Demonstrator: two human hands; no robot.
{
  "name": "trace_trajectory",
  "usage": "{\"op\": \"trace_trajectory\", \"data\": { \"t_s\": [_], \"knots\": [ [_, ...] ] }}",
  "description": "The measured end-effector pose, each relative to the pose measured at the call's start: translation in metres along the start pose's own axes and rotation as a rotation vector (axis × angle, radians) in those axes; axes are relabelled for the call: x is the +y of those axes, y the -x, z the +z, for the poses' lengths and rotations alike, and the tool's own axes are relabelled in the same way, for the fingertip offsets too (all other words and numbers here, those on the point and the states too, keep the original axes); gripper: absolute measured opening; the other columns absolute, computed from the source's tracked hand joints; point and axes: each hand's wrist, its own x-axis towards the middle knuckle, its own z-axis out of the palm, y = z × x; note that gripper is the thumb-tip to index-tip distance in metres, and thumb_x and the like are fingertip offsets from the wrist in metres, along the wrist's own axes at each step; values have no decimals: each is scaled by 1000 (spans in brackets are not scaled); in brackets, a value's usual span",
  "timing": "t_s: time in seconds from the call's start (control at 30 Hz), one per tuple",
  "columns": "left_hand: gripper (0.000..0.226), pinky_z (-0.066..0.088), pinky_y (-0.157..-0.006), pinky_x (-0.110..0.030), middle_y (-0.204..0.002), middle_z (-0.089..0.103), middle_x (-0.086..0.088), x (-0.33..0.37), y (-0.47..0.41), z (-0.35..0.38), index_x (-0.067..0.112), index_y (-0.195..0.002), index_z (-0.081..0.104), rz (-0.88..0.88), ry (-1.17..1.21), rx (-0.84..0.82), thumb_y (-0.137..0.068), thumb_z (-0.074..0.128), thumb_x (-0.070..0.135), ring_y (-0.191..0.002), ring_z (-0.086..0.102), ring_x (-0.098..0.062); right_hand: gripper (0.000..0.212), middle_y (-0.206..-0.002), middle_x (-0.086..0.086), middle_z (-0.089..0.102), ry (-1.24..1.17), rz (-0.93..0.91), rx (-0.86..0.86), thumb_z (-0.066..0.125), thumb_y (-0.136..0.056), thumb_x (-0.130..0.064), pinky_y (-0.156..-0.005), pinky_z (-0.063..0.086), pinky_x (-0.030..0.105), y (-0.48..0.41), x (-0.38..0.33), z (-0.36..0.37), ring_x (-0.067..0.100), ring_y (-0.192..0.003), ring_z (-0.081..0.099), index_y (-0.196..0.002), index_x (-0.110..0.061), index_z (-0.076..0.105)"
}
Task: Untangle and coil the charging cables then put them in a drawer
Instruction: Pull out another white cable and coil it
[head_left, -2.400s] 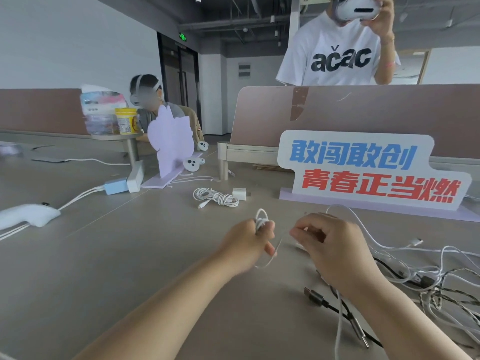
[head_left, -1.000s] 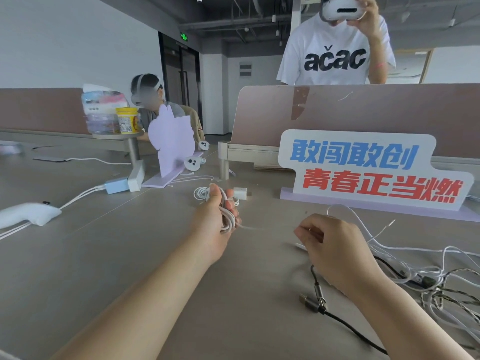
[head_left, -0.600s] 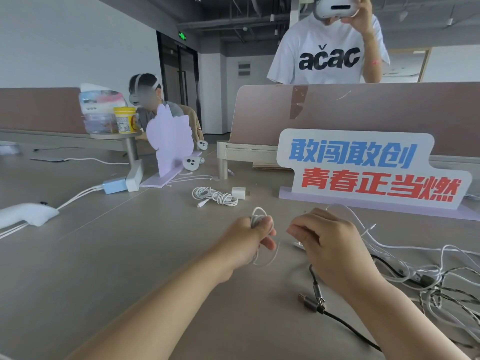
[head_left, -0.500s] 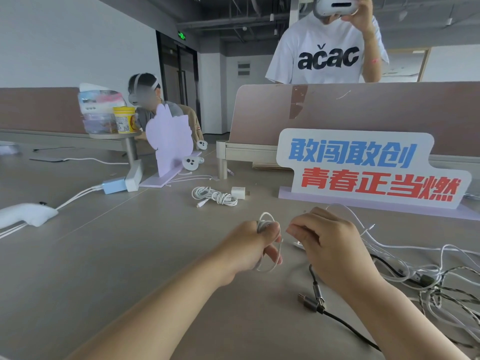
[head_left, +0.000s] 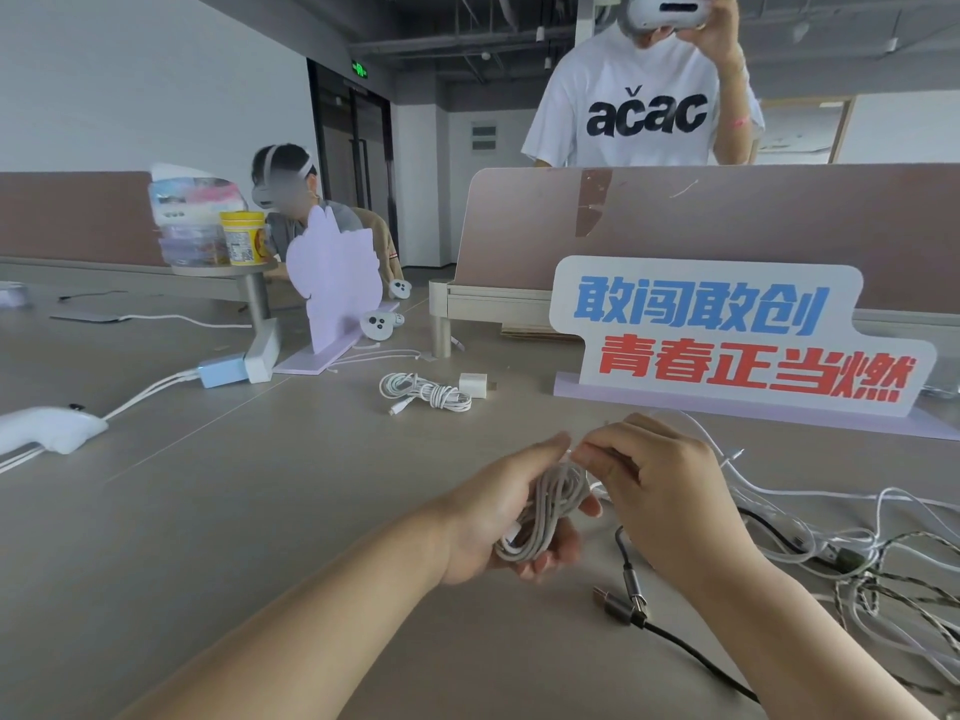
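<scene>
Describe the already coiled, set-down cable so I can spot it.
Find the big sign with blue and red characters. Left of its base, beside a white plug, lies the coiled white cable. It alone is bundled and unheld.

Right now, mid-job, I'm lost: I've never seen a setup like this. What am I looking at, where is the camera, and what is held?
There is no machine here: these are a person's two bare hands, filmed by one wide-angle camera worn on their head, looking forward and down. The left hand grips a coiled bundle of white charging cable; the right hand pinches that cable near the bundle's top. On the grey-brown table lie a second white coiled cable beside a small white charger cube. To the right sits a tangle of white and braided cables, and a black cable with metal plugs lies near the right wrist. Behind stands a white sign with blue and red characters. No drawer is in view.
</scene>
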Motion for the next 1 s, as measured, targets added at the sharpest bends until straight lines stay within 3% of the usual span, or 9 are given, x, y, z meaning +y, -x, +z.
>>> {"op": "trace_trajectory", "data": {
  "t_s": [0.1,0.17,0.27,0.37,0.5,0.63,0.8,0.9,1.0],
  "knots": [
    [58,29,-39,-16,-44,40,4,-1,5,-2,15,-85,55,44,-177,-88,-79,35,69,-38,37,-9,14,-71,-9,60,-28,28,-66,55,-78,-16,-54,49,38,2,1,0,12,-63,56,-69,-25,62],
    [52,27,-38,-15,-44,36,6,-2,6,-5,15,-82,54,79,-233,-52,-81,37,64,-38,35,-9,14,-75,-9,59,-22,34,-119,58,-82,-15,-58,49,38,2,2,1,15,-68,56,-73,-25,62],
    [47,28,-39,-16,-43,37,5,0,0,-18,15,-79,54,151,-190,205,-91,35,56,-37,35,-11,13,-79,-5,59,16,87,-131,59,-89,-18,-64,46,34,-1,6,0,17,-72,55,-80,-18,67],
    [44,29,-39,-17,-44,41,2,-3,-7,-30,14,-79,54,226,-120,478,-98,35,48,-36,37,-13,17,-76,-2,62,5,260,-231,56,-91,-20,-68,44,31,0,10,-2,15,-71,54,-79,-14,66],
    [44,26,-39,-17,-41,38,2,-3,-15,-37,12,-77,53,313,121,706,-100,35,45,-34,34,-13,23,-68,-1,62,158,360,-392,51,-91,-35,-64,46,32,3,10,-2,19,-66,56,-75,-22,59],
    [46,27,-38,-16,-41,37,6,4,-6,-67,15,-76,54,368,395,871,-98,34,51,-34,34,-10,26,-57,-2,57,95,483,-323,51,-91,-21,-57,42,30,4,18,-12,17,-56,55,-66,-26,59],
    [45,30,-38,-17,-39,39,6,1,-5,-72,15,-78,56,378,311,834,-98,35,50,-33,35,-12,24,-53,1,55,13,562,-196,52,-89,-17,-51,36,27,5,17,-14,12,-48,40,-67,-15,63],
    [45,32,-40,-19,-41,41,4,1,-7,-59,14,-77,56,411,190,744,-98,35,47,-36,37,-14,20,-54,-5,56,-92,551,-158,57,-87,-25,-58,42,27,4,5,-7,9,-54,48,-69,-21,64],
    [46,34,-39,-20,-43,45,0,1,-6,-46,12,-81,57,473,56,658,-96,32,47,-37,40,-15,15,-65,-6,67,-387,654,-139,58,-84,-38,-74,53,38,1,-10,1,15,-68,63,-82,-25,66]
  ]
}}
